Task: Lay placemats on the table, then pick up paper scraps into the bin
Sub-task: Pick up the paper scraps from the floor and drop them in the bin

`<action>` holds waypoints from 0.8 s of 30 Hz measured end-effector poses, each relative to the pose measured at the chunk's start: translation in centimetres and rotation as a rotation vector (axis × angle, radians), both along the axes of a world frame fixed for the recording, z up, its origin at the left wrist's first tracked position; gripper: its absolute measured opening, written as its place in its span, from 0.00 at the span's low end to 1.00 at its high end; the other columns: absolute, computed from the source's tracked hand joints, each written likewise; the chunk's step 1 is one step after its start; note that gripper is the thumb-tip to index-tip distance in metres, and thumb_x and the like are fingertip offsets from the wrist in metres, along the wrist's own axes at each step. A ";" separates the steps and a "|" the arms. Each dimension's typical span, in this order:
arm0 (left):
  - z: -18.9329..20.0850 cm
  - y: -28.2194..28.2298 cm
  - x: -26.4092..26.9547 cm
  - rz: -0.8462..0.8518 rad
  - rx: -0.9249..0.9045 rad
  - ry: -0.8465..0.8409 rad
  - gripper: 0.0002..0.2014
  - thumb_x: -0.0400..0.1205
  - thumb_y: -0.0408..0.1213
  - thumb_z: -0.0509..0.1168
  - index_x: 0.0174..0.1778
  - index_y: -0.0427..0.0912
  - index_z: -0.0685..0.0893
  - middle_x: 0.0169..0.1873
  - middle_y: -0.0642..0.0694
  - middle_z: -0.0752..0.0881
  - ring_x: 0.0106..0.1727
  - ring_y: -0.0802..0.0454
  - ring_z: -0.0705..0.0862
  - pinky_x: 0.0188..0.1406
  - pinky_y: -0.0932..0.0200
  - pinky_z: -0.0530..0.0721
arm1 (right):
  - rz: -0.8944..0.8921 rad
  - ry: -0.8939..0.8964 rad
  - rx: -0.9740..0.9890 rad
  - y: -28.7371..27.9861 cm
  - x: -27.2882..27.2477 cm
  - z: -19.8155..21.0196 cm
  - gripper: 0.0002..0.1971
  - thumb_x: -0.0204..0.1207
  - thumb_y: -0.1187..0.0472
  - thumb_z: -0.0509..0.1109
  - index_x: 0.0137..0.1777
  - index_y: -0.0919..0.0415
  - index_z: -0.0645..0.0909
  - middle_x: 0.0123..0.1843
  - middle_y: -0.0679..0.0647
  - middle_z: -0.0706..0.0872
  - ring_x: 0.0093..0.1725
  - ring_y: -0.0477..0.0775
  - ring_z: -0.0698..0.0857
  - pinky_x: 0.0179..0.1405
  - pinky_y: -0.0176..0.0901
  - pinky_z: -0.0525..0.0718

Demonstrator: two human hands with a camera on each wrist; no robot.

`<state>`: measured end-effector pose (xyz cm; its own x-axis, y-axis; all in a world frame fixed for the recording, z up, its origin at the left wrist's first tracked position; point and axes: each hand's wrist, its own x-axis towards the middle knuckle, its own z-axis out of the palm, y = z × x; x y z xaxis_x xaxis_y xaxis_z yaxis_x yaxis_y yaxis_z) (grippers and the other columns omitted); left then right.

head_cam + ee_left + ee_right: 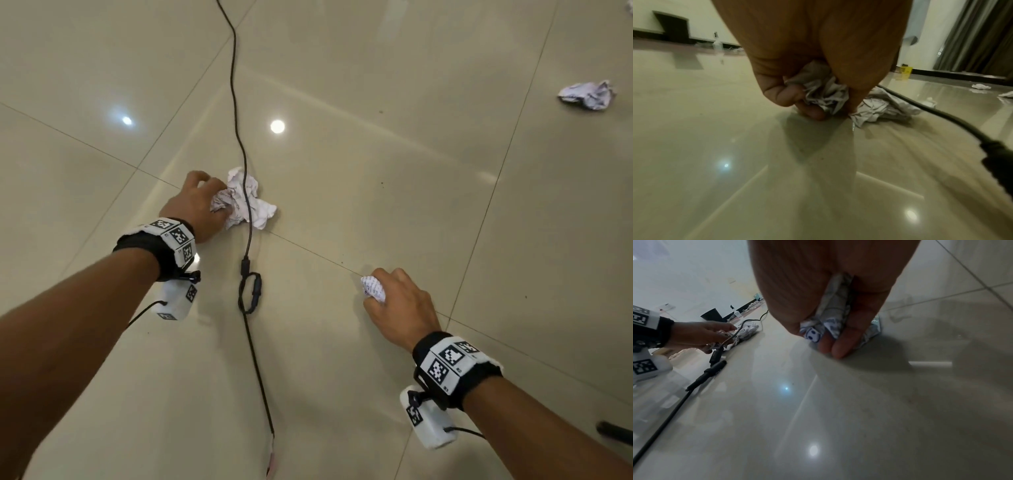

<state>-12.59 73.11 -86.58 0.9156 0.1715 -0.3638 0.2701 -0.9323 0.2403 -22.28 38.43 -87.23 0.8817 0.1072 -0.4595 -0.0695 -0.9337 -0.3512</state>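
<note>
Reaching floorward, both hands (195,205) (399,308) curled around crumpled paper scraps (246,198).

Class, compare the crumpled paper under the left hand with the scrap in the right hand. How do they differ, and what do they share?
The left hand's paper is the bigger wad and spreads past the hand; the right hand's scrap is small and mostly enclosed. A black cable runs over the left paper; none crosses the right scrap. Both are white, printed, crumpled and gripped at floor level.

Glossy beige tiled floor (376,171) with light reflections, pale wall (705,13), dark baseboard (953,75), grey curtain (982,40)
</note>
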 end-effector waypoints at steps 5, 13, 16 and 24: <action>1.8 2.2 -1.6 0.023 0.078 0.006 0.15 0.78 0.46 0.62 0.56 0.42 0.81 0.62 0.38 0.78 0.55 0.32 0.81 0.51 0.45 0.77 | 0.007 0.044 -0.015 0.1 0.1 0.3 0.11 0.76 0.51 0.63 0.58 0.47 0.75 0.49 0.50 0.75 0.42 0.59 0.80 0.42 0.47 0.78; 11.4 4.2 -9.3 0.357 -0.046 -0.075 0.17 0.74 0.47 0.65 0.56 0.48 0.89 0.51 0.36 0.90 0.52 0.33 0.85 0.51 0.51 0.80 | -0.112 0.338 0.134 1.5 0.4 4.4 0.01 0.71 0.57 0.66 0.40 0.52 0.78 0.39 0.55 0.86 0.34 0.62 0.89 0.36 0.51 0.89; 15.7 2.8 -10.2 0.437 -0.091 -0.063 0.14 0.72 0.41 0.65 0.50 0.43 0.90 0.46 0.35 0.90 0.49 0.34 0.86 0.50 0.50 0.83 | -0.177 0.376 0.242 2.1 -1.1 9.7 0.03 0.69 0.58 0.66 0.38 0.53 0.81 0.32 0.56 0.86 0.24 0.58 0.86 0.27 0.50 0.90; 31.3 -5.4 -5.4 0.351 -0.353 0.121 0.11 0.72 0.36 0.66 0.47 0.45 0.91 0.40 0.43 0.90 0.44 0.40 0.87 0.43 0.58 0.81 | -0.225 0.412 0.652 2.4 2.1 30.2 0.24 0.73 0.62 0.68 0.61 0.32 0.80 0.40 0.49 0.85 0.24 0.50 0.79 0.24 0.42 0.82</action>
